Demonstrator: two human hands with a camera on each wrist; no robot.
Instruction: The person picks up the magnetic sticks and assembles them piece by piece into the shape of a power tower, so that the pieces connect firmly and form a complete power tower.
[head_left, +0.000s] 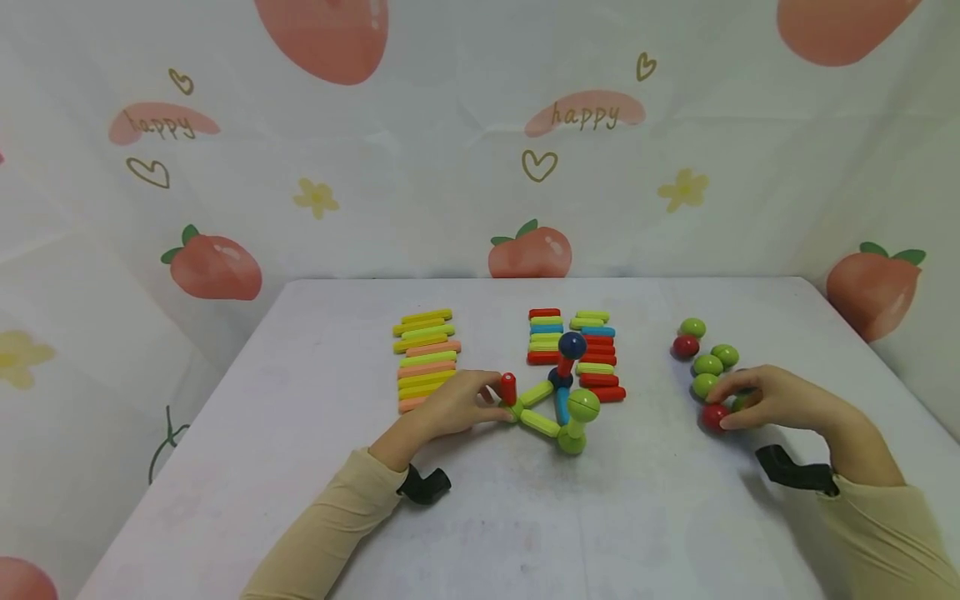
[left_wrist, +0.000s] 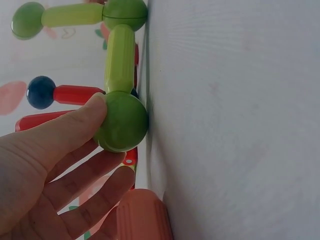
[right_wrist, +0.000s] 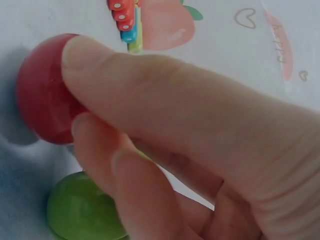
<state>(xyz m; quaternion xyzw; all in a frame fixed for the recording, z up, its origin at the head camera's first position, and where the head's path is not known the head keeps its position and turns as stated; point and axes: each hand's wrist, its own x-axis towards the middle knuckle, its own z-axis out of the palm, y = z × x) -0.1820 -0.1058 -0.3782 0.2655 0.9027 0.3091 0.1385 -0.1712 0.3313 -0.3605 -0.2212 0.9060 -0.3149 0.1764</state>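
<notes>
My left hand [head_left: 459,404] pinches a green ball [left_wrist: 124,122] at the left corner of a triangular rod-and-ball frame on the table. From this ball a red rod [head_left: 508,389] stands up with a bare top. Two lime rods [head_left: 538,422] and a blue rod [head_left: 562,407] form the triangle's sides. At the back corner a red upright carries a dark blue ball [head_left: 572,345]; at the front corner a lime upright carries a green ball [head_left: 582,406]. Over to the right, my right hand [head_left: 787,400] pinches a red ball [right_wrist: 42,92] between thumb and fingers, beside a green ball [right_wrist: 85,207].
Left of the frame lies a column of yellow, lime and orange rods [head_left: 427,358]. Behind it are two columns of red, lime and blue rods [head_left: 597,342]. Several loose green balls [head_left: 707,364] and another red ball [head_left: 686,347] lie beyond my right hand.
</notes>
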